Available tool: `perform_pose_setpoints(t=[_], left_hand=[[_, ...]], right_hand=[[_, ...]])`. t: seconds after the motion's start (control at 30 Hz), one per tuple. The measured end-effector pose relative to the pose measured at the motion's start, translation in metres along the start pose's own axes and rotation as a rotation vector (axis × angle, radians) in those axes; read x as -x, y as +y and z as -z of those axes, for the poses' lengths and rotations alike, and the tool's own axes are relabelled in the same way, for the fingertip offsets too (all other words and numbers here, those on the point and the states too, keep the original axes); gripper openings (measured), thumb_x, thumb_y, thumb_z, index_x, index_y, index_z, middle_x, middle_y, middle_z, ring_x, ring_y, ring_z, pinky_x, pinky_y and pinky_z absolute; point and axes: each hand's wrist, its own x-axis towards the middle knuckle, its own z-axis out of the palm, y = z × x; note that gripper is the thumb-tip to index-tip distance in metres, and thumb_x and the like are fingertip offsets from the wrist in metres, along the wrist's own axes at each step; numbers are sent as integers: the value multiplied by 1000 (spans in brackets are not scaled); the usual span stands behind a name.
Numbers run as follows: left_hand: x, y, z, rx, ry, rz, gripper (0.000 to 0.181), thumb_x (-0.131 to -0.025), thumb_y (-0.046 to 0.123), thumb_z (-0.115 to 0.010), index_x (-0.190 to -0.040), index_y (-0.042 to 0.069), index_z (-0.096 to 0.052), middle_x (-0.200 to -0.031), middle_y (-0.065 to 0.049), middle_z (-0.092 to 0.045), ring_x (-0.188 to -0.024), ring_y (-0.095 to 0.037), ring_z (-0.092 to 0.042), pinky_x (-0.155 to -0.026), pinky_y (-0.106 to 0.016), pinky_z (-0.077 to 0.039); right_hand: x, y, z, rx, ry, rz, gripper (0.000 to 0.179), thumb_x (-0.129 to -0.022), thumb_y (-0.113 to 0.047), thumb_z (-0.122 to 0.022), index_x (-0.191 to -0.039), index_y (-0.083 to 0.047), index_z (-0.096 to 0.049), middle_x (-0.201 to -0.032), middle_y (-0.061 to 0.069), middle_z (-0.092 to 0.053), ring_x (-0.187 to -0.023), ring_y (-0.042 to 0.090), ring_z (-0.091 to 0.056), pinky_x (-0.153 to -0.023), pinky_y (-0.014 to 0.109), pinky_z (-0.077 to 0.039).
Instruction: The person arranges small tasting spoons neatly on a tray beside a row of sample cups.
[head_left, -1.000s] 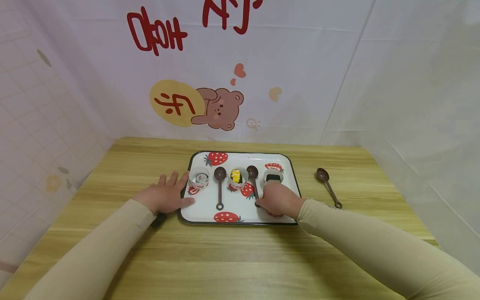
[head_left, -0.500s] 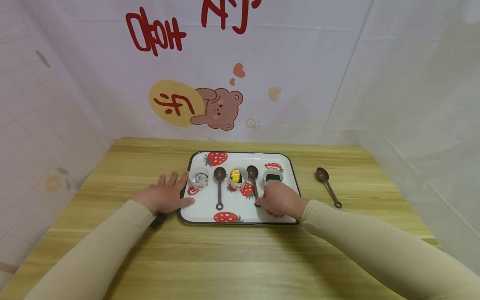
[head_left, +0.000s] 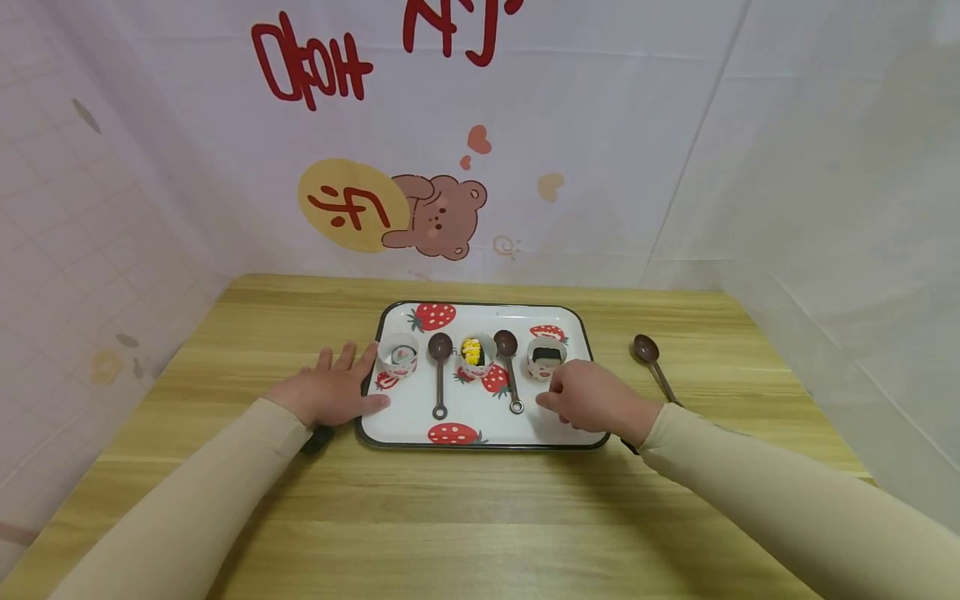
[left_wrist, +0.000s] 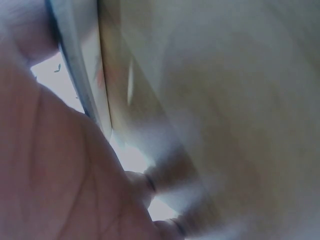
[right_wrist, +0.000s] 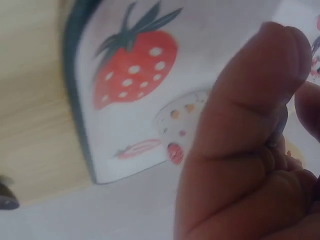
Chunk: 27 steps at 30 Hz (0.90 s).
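Observation:
My left hand [head_left: 330, 393] lies with spread fingers at the left edge of the white strawberry-print tray [head_left: 408, 425], thumb over the rim. Near the tray's right front, my right hand [head_left: 596, 400] holds nothing, its fingers loosely bent. Just left of its fingertips lies a brown spoon [head_left: 512, 385], its ringed handle end toward me. Another brown spoon [head_left: 440, 385] lies further left. Three paper cups stand in a row: the left cup [head_left: 397, 372] holds a toy sushi roll, the middle cup [head_left: 478, 373] a yellow-topped piece, the right cup [head_left: 542, 372] a black-wrapped piece.
A third brown spoon [head_left: 646, 348] lies on the wooden table [head_left: 480, 517] right of the tray, its handle end hidden by my right sleeve. Behind the table hangs a white printed cloth [head_left: 600, 250]. A dark object [head_left: 317, 440] shows beneath my left wrist.
My right hand has let go of the spoon between the middle and right cups and moved right. That spoon stays on the tray. My left hand has not moved.

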Motion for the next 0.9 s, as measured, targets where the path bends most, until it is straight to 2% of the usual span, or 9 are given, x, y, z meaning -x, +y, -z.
perform_pose_setpoints(t=[0.1,0.3,0.43,0.53,0.67,0.77,0.9], left_hand=[[0,0,0,-10,1,1,104,-99,73,-50,-170,9,-9,-172,-34,-4,-154,-67,-4,-116,-83,-19],[2,3,0,-27,6,-3,102,-100,70,-50,-170,8,-9,-172,-35,-6,-153,-68,-6,-114,-83,-23],[1,3,0,-29,8,-6,101,-100,70,-50,-170,8,-10,-172,-35,-6,-153,-68,-6,-114,-83,-23],[-1,1,-1,-25,7,-7,103,-100,71,-50,-170,7,-10,-172,-36,-6,-153,-69,-6,-114,-84,-21],[-2,-1,-2,-17,3,-3,105,-98,73,-50,-170,9,-9,-172,-35,-5,-154,-67,-5,-116,-83,-19],[0,0,-2,-21,4,-2,104,-98,73,-50,-170,10,-9,-172,-34,-6,-154,-67,-6,-116,-83,-20],[0,0,-2,-33,9,-8,103,-99,72,-50,-170,8,-10,-172,-36,-6,-152,-69,-6,-114,-83,-23]], right_hand=[[5,7,6,-4,24,10,27,-102,-28,-68,-82,-9,-70,-64,-1,-64,-59,12,-60,-56,27,-46],[11,27,15,55,121,12,22,-101,-27,-68,-88,-9,-70,-71,-2,-66,-65,12,-58,-60,28,-47],[12,43,20,63,155,-19,21,-101,-26,-68,-93,-7,-70,-74,-1,-67,-66,14,-58,-61,29,-45],[12,54,21,70,179,-42,22,-101,-28,-69,-99,-5,-69,-79,2,-69,-69,17,-59,-65,32,-49],[11,67,20,88,236,-23,31,-100,-27,-70,-111,1,-70,-101,15,-76,-86,28,-71,-83,47,-59],[10,75,20,91,274,-1,41,-100,-27,-69,-122,7,-69,-119,25,-74,-105,39,-71,-96,57,-56],[9,84,19,90,296,-4,49,-102,-30,-65,-130,11,-64,-131,31,-68,-120,49,-64,-104,61,-51]])
